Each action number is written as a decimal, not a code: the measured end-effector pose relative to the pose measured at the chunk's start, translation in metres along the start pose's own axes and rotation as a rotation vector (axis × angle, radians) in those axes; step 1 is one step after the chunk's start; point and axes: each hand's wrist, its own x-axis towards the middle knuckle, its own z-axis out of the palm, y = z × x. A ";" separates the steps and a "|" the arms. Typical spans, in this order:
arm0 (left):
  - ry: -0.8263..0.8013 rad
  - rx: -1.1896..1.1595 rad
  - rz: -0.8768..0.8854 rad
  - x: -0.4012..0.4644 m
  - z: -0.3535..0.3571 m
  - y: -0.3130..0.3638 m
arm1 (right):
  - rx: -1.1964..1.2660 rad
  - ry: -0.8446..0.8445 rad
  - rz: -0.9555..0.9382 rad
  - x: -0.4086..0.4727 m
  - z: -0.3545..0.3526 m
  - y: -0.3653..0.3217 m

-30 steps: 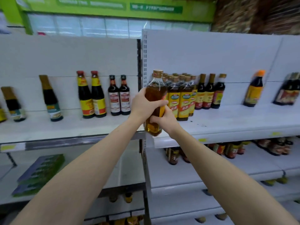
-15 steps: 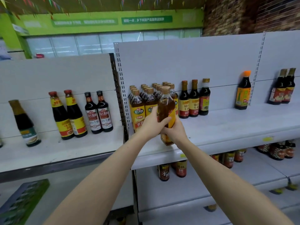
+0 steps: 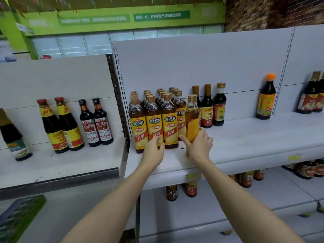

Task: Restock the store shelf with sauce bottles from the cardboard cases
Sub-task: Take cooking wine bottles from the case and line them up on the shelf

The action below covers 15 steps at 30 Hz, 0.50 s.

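Head view. The right hand (image 3: 199, 145) curls its thumb and fingers round the lower body of an amber bottle (image 3: 192, 120), which stands upright at the right end of the front row on the white shelf (image 3: 245, 146), its label turned away. At its 9 o'clock, just beside it, stands a block of like yellow-labelled bottles (image 3: 154, 127), several rows deep, reaching back toward the rear panel. The left hand (image 3: 154, 149) lies with fingers extended and slightly bent against the lower labels of the front-row bottles, gripping none.

At the held bottle's 1 o'clock, further back, stand three dark soy bottles (image 3: 213, 106). Bare shelf stretches at 3 o'clock as far as an orange-capped bottle (image 3: 266, 97) near the perforated upright (image 3: 284, 67). At 6 o'clock a strip of bare board separates the front row from the shelf's front lip, which carries a yellow tag (image 3: 293, 157).

At 9 o'clock, past a dark slotted post (image 3: 119, 95), a lower neighbouring shelf (image 3: 61, 165) holds five dark bottles spaced apart. Beneath, lower tiers carry jars and bottles, partly hidden.
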 end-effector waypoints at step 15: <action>0.111 0.544 0.058 0.000 0.015 -0.012 | 0.267 -0.005 0.166 0.022 0.036 -0.014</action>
